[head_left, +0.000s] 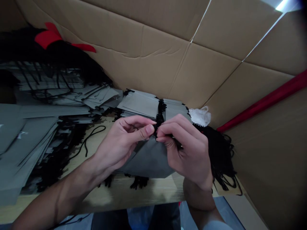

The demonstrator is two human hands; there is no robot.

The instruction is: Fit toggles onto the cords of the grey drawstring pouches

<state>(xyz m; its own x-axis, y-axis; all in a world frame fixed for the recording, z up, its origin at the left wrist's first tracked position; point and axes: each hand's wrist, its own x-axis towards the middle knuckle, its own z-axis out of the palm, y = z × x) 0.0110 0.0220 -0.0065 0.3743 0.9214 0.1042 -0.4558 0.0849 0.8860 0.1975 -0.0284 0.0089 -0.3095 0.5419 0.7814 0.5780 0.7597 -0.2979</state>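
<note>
My left hand (120, 140) pinches a short piece of black cord (155, 125) between thumb and forefinger. Against it, the curled fingers of my right hand (189, 147) close on the same black cord; its exact form is mostly hidden by my fingertips. Beneath both hands lies a flat grey paper piece (151, 161), likely a bag, with black cord ends (139, 182) poking out along its near edge. Just beyond my fingers are stacked grey pieces (141, 103) with black knotted cord ends at their edges.
Grey pieces with black cords pile up on the left (31, 137). One loose cord loop (93, 131) lies on the wooden table (134, 199). Black cords (220, 153) heap at right, near a white plastic bag (200, 116). Cardboard (153, 48) walls the back; a red strip (263, 102) slants right.
</note>
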